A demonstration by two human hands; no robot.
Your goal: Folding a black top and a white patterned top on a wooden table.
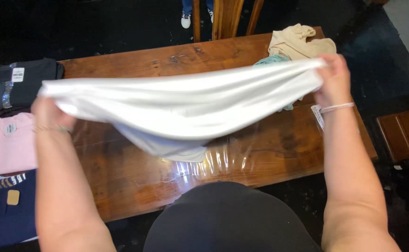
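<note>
A white garment [181, 100] is stretched out in the air above a brown wooden table [134, 177]. My left hand [49, 114] grips its left end, and my right hand [334, 80] grips its right end higher up. The cloth sags in the middle and hangs down toward a clear plastic bag [223, 161] lying flat on the table. A thin band sits on my right wrist.
Folded clothes lie at the table's left end: a dark grey one [22, 81], a pink one [9, 142], a navy one [6, 210]. A beige garment [298, 43] over a teal one sits at the far right. A wooden chair [225, 16] and a person's feet stand beyond.
</note>
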